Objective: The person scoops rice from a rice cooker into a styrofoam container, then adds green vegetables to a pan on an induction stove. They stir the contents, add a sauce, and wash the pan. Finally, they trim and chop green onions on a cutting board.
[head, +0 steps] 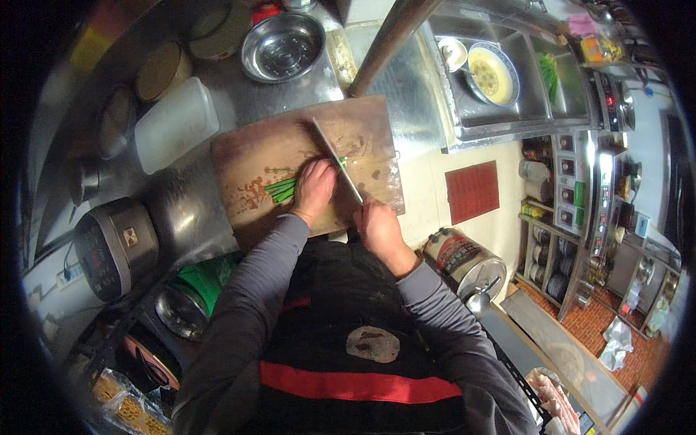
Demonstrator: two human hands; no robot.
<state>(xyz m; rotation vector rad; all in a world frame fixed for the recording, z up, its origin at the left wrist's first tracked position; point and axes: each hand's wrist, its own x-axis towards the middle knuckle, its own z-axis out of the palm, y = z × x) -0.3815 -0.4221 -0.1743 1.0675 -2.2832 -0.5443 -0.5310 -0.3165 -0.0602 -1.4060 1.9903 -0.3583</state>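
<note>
My left hand [315, 186] presses a bunch of green scallion stalks [281, 190] flat on a wooden cutting board [255, 147]. The long green ends stick out to the left of it, and the middle of the bunch is hidden beneath my fingers. In my right hand [380, 225] is the handle of a kitchen knife, seen nearly edge-on. The knife blade [328, 144] slants up and to the left, close beside my left fingertips. Small pale and green scallion pieces [344, 161] lie just right of the blade.
A metal basin [283, 49] and a translucent plastic container [176, 125] stand beyond the board. At the left is a rice cooker [117, 247]. Across to the right, a patterned bowl [492, 74] sits in a steel sink [530, 111]. A brown pole [389, 46] rises behind the board.
</note>
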